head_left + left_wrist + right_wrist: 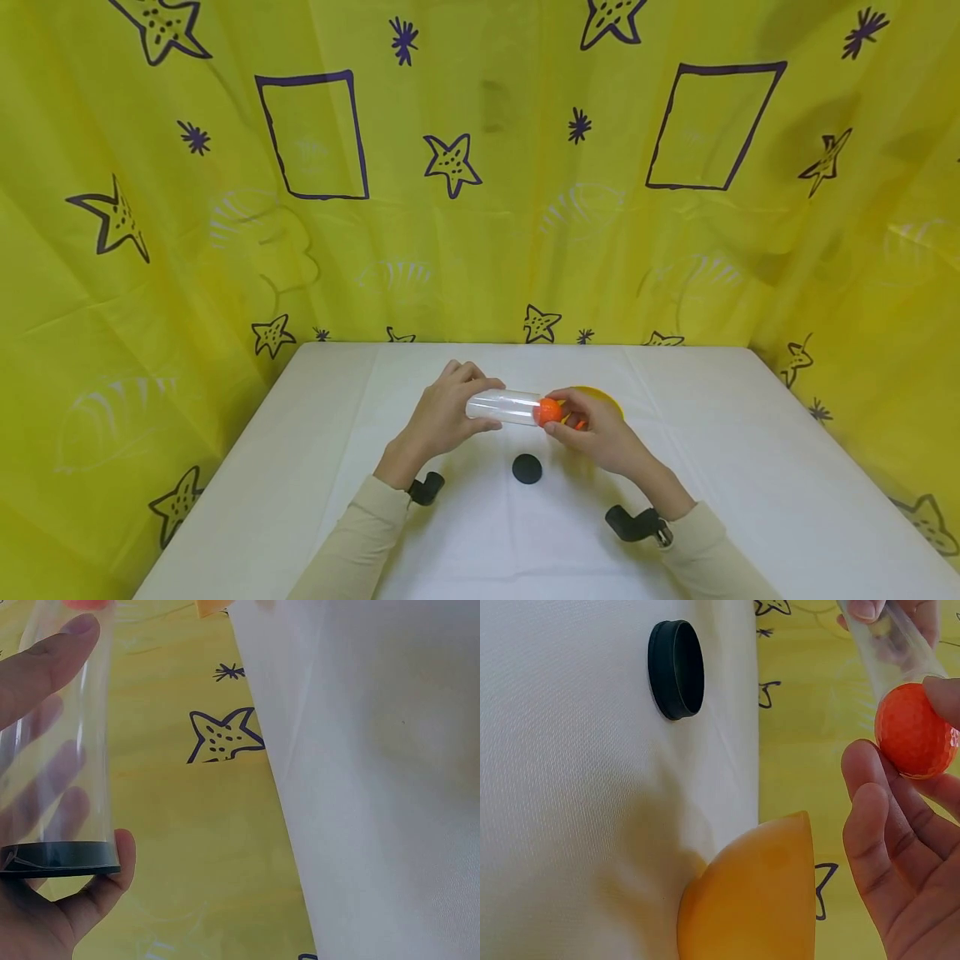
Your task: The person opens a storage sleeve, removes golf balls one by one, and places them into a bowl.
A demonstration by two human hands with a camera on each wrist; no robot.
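My left hand [442,412] grips a clear plastic tube [506,407], held roughly level above the table. In the left wrist view, fingers curl round the tube and a black cap [64,856] closes its end near the palm. My right hand [607,433] pinches an orange dimpled golf ball [915,731] between thumb and fingers. The ball sits at the tube's open mouth, partly inside or against the rim; I cannot tell how deep. Behind and below the right hand stands a yellow bowl [754,892], with something orange [581,424] showing past the fingers.
A loose black cap [527,468] lies on the white table [465,542], nearer me than the tube. Yellow patterned curtains [480,233] hang behind the table and at both sides. A black camera mount [633,523] sticks out from the right wrist, another [427,489] from the left.
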